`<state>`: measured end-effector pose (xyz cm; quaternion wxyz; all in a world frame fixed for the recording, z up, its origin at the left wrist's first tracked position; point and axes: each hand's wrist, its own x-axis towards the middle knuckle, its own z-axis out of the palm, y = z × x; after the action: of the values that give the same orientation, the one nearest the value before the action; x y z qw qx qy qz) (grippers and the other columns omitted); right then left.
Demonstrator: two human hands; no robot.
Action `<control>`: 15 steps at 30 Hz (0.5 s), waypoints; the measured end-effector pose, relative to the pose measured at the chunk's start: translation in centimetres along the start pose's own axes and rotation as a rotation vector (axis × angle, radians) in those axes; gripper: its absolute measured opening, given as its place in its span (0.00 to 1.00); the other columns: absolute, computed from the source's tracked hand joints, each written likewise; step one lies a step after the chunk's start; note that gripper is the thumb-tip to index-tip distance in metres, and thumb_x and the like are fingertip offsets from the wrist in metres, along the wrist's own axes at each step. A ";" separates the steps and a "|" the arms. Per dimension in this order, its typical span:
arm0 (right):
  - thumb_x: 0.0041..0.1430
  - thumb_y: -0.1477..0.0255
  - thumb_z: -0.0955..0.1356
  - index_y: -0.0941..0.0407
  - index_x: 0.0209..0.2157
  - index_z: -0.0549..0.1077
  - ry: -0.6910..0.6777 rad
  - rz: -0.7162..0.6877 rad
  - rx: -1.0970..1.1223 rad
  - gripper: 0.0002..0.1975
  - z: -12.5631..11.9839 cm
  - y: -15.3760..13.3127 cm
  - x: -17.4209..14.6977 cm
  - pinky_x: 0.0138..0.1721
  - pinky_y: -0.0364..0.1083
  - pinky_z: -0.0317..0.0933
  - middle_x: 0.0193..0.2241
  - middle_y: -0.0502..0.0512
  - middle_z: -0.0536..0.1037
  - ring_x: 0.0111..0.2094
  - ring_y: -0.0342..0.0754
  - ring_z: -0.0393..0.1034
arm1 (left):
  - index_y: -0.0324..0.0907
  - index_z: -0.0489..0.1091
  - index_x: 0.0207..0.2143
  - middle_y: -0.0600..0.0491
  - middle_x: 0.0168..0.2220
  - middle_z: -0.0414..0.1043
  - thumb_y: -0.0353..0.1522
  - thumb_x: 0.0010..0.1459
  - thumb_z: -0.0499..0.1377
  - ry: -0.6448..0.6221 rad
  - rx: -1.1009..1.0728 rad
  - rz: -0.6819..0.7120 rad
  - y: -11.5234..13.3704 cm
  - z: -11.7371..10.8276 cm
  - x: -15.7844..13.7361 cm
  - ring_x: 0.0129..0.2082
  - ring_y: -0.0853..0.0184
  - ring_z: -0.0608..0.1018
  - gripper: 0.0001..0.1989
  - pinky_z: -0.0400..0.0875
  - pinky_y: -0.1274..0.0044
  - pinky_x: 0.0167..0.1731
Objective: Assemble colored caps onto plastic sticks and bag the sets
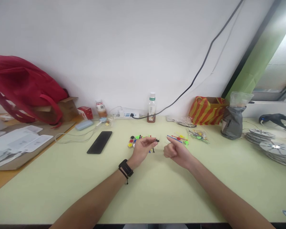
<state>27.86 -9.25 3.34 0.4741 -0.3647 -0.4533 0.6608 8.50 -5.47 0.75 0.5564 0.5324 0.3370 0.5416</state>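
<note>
My left hand (pixel 143 148), with a black watch (pixel 126 167) on its wrist, pinches a small black plastic piece (pixel 157 140) between thumb and fingertips. To its right, apart from it, my right hand (pixel 176 152) is raised above the table with fingers curled in; whatever they may hold is hidden. Beyond the left hand lies a group of small coloured round pieces (pixel 130 145), partly covered by that hand. Just behind the right hand are a thin blue stick (pixel 171 137) and a red pointer-like piece (pixel 179 137), with some yellow and green bits.
A black phone (pixel 99 142) lies left of the hands. Behind them stand a drink bottle (pixel 152 108) and a power strip (pixel 125 114) with a dark cable. A bag of small parts (pixel 198 135), a striped bag (pixel 206 109) and stacked discs (pixel 276 149) are at right.
</note>
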 end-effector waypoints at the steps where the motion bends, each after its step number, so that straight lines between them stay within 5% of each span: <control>1: 0.66 0.52 0.65 0.54 0.12 0.59 -0.065 -0.018 0.048 0.32 -0.1 -0.3 -0.1 0.24 0.47 0.50 0.15 0.45 0.51 0.19 0.42 0.45 | 0.40 0.82 0.37 0.46 0.40 0.83 0.36 0.46 0.76 0.003 -0.002 0.003 0.0 0.0 0.0 0.42 0.61 0.82 0.16 0.76 0.69 0.49; 3: 0.65 0.52 0.65 0.54 0.12 0.56 -0.066 -0.104 0.073 0.33 -0.3 -0.8 -0.1 0.24 0.46 0.49 0.16 0.45 0.50 0.20 0.42 0.46 | 0.40 0.82 0.38 0.47 0.40 0.83 0.35 0.46 0.76 0.002 0.002 0.001 0.1 0.0 0.0 0.41 0.62 0.83 0.16 0.77 0.69 0.49; 8: 0.59 0.54 0.72 0.54 0.30 0.72 0.180 -0.274 -0.250 0.17 -0.4 -0.7 0.0 0.26 0.45 0.52 0.25 0.49 0.68 0.24 0.43 0.56 | 0.40 0.82 0.39 0.46 0.41 0.83 0.35 0.47 0.75 -0.030 0.030 -0.009 -0.1 0.0 -0.1 0.42 0.61 0.82 0.16 0.77 0.70 0.48; 12: 0.59 0.55 0.72 0.52 0.46 0.77 0.156 -0.335 -0.476 0.18 -0.2 -0.1 0.1 0.29 0.45 0.58 0.33 0.52 0.74 0.28 0.45 0.63 | 0.41 0.82 0.40 0.47 0.41 0.83 0.36 0.49 0.75 -0.066 0.042 -0.007 -0.3 0.0 -0.1 0.42 0.61 0.82 0.16 0.77 0.70 0.46; 15: 0.60 0.56 0.72 0.52 0.46 0.77 0.111 -0.361 -0.562 0.18 -0.2 0.3 0.2 0.28 0.45 0.59 0.32 0.52 0.73 0.28 0.45 0.65 | 0.41 0.82 0.41 0.47 0.41 0.82 0.36 0.50 0.74 -0.094 0.039 -0.007 -0.4 -0.1 -0.1 0.42 0.62 0.82 0.16 0.77 0.70 0.46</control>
<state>27.90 -9.02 2.98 0.4884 -0.4304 -0.6484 0.3947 8.45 -5.49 0.30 0.5629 0.5670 0.3229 0.5073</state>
